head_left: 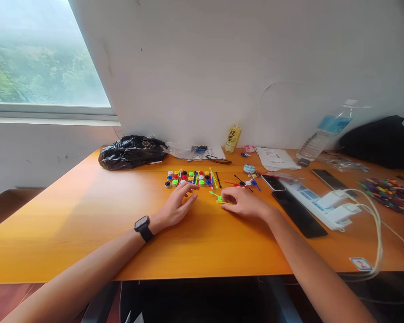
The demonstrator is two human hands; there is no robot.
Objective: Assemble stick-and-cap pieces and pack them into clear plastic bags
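My right hand (244,202) has its thumb and fingers pinched on a small green and yellow plastic arrow spinner (219,198), low over the table or touching it. My left hand (177,205), with a black watch on the wrist, is held with its fingers apart and nothing in them. Just beyond its fingertips lie rows of small round plastic pieces (175,182) in several colours. Thin coloured arrows (214,179) lie among and beside them. Behind my right hand sits a loose group of spinners (247,183) with dark, red and blue arrows.
On the right are phones (299,214), a white power strip (318,204) with chargers and cables, and a pile of coloured pieces (390,195). Along the wall stand a black plastic bag (131,152), glasses (218,159), a yellow drink carton (233,138) and a tilted water bottle (323,134).
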